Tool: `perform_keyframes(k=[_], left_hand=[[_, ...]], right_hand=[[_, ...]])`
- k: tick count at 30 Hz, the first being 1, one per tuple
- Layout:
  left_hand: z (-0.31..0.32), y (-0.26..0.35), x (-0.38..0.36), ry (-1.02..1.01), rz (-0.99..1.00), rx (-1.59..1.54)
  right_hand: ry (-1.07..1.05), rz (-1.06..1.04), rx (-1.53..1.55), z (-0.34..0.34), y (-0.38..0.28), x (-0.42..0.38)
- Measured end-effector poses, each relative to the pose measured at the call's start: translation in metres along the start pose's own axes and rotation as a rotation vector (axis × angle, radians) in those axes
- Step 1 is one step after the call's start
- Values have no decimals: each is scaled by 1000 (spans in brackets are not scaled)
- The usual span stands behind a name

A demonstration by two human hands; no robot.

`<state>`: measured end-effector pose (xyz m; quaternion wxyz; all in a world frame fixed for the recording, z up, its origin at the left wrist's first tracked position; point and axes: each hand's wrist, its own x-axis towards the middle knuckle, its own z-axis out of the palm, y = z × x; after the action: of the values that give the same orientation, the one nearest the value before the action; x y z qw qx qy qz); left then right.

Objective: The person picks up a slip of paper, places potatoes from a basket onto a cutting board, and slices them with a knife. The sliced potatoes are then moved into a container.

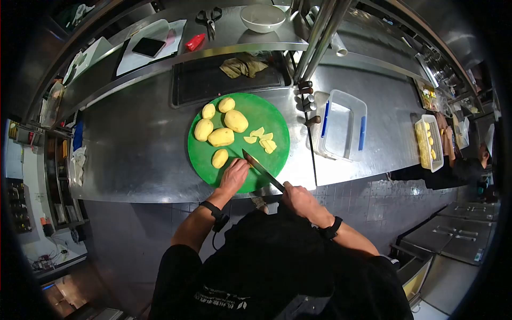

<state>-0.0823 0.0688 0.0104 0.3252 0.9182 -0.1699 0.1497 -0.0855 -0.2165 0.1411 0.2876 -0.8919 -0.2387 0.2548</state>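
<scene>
My right hand [300, 200] is closed around the handle of a kitchen knife [265, 172]. The blade points up and to the left over a round green cutting board [208, 169]. My left hand [234, 176] is curled beside the blade, pressing on a potato piece, of which only a little yellow shows past the fingers and blade. Above the knife lie several cut potato slices [268, 144]. On the board's left half sit several whole peeled potatoes, including a large potato [236, 121] and a single potato [220, 158] close to my left hand.
Right of the board stands a clear plastic container [341, 128] with blue clips. Knife handles [309, 104] line the counter gap. Behind are a black tray [197, 85] with a cloth [242, 65] and a shelf holding a bowl [262, 18]. Far right, another person works by a potato basket [425, 144].
</scene>
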Motion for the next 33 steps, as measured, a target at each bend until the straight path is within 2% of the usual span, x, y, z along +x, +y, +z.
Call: perform_keyframes(k=[5,10,14,16,20,23,25,27,30,33], left_hand=[[-1,4,-2,-7,-13,21],[-5,10,3,7,-19,-23],[-1,7,-6,154,-132,-37],[-17,6,-11,283,-242,-57],[-65,16,-7,427,-274,-44],[-80,32,14,265,-132,12],[-82,60,40,-5,-68,-75],[-70,80,55,-298,45,48],[-41,84,61,-304,-3,117],[-16,63,61,-350,-122,113]], right_hand=[[-23,79,-24,46,28,9],[-29,61,-16,16,15,15],[25,27,-56,-27,5,11],[67,6,-90,-42,-3,6],[40,-46,-275,-65,-4,5],[20,-100,-384,-67,-2,8],[38,-143,-396,-63,-2,10],[60,-189,-410,-62,-3,13],[96,-244,-428,-73,-4,14],[69,-104,-478,-92,6,7]])
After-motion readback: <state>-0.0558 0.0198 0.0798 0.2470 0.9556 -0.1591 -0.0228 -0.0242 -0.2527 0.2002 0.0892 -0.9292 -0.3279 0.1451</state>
